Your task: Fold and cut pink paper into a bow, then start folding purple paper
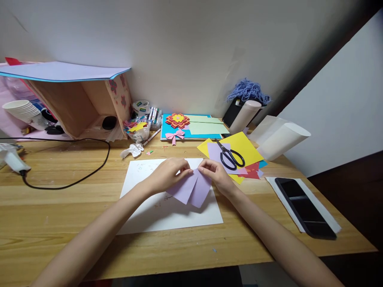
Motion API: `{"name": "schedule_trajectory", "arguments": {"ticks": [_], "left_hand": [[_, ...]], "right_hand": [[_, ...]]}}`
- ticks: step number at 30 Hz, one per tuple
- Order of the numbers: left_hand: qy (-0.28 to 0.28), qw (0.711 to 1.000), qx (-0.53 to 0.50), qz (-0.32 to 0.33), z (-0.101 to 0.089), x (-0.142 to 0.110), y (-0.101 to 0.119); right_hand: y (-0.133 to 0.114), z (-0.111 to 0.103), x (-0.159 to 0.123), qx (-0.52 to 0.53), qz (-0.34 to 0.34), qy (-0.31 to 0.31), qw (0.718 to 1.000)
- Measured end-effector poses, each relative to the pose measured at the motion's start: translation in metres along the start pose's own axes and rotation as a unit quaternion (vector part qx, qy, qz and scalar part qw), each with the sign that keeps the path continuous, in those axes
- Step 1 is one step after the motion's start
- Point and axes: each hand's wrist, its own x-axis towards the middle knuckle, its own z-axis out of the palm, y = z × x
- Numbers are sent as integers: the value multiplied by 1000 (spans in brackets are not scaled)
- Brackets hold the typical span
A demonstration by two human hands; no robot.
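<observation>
A lilac sheet of paper (200,190), with a slit or fold line running down its middle, is held up over a white sheet (136,215) on the table. My left hand (170,173) pinches its top edge from the left. Close beside it, my right hand (218,174) pinches the same edge from the right. The lower part of the lilac paper hangs toward me in two flaps. Faint marks show on the white sheet. Black-handled scissors (232,158) lie on yellow and lilac paper to the right of my right hand.
Behind my hands lie a layered paper flower (177,120) and a pink paper bow (175,136) on a blue sheet. A phone (305,207) is at right. A cardboard box (80,103) and a black cable (74,185) with a glue gun-like tool (13,159) occupy the left.
</observation>
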Motion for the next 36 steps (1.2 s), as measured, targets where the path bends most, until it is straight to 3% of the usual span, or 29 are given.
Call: {"name": "schedule_trajectory", "arguments": {"ticks": [5,10,14,27,36], "left_hand": [[-19,995,-90,-28,10,-1,5],[-27,996,-68,-56,15,0,7],[-35,996,-57,-54,12,1,1],[-81,994,-56,-56,-24,0,-19],[-137,983,-78,-96,-53,-5,-25]], "right_hand": [[-3,2,-3,-27,2,-33,999],[-2,3,-2,-27,11,-42,999],[1,-4,2,6,35,-15,999],[3,-30,11,68,60,50,995],[4,-33,14,18,46,44,998]]}}
